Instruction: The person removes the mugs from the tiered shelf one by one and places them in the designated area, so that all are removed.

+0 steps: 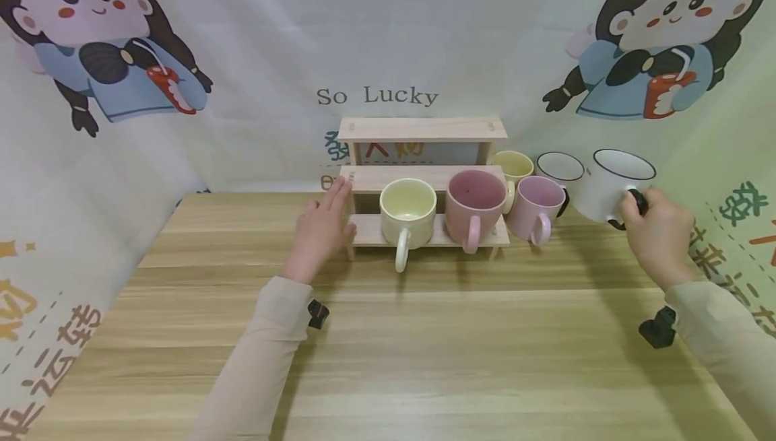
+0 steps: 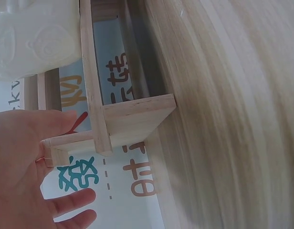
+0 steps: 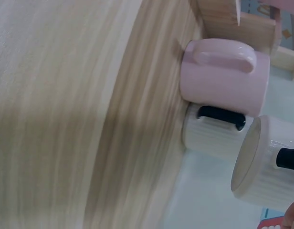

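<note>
Right hand [image 1: 661, 233] grips round white mug [image 1: 600, 192], probably rigid, safest by black handle [image 1: 638, 202]; wooden rack [image 1: 418, 130] against left hand's [image 1: 318, 233] straight fingers.

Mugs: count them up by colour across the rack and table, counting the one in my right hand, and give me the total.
Yellow mugs: 2
Pink mugs: 2
White mugs: 2
Total: 6
</note>
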The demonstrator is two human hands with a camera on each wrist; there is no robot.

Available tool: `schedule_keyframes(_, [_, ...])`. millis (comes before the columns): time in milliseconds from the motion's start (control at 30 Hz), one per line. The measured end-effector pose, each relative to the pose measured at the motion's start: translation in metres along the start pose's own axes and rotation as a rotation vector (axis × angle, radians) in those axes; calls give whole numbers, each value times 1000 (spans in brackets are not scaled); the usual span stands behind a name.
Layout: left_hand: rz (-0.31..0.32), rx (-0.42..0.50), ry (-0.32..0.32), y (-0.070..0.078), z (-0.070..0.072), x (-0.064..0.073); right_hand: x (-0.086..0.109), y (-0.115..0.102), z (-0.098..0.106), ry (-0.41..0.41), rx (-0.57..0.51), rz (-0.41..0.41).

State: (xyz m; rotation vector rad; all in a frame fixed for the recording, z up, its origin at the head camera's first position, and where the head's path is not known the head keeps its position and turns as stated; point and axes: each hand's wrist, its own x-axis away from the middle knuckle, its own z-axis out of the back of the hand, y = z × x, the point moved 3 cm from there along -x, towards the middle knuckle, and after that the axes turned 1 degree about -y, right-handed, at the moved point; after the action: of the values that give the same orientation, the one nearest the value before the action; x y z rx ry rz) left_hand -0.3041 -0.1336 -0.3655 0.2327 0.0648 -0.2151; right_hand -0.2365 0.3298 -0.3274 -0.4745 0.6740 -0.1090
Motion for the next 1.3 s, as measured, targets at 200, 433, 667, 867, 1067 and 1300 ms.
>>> schedule_keyframes(200, [4,-9,7,-1,-1,1,2,14,-9,-101,34,-42])
schedule_keyframes(433, [-2,-5,8,-1,-2,2,8,25,-20,-62,68,6])
schedule_keyframes(667, [-4,-1,18,1,-1,2,11,33,-29,-87,98,18])
schedule_keyframes(867, [0,11,22,1,-4,0,15,33,-34,-77,92,57])
schedule_keyframes(1067, [10,20,13,1,-7,1,19,34,-37,-87,88,34])
schedule_keyframes(1300, [5,25,29,-1,-7,-1,16,33,-41,-159,93,-6])
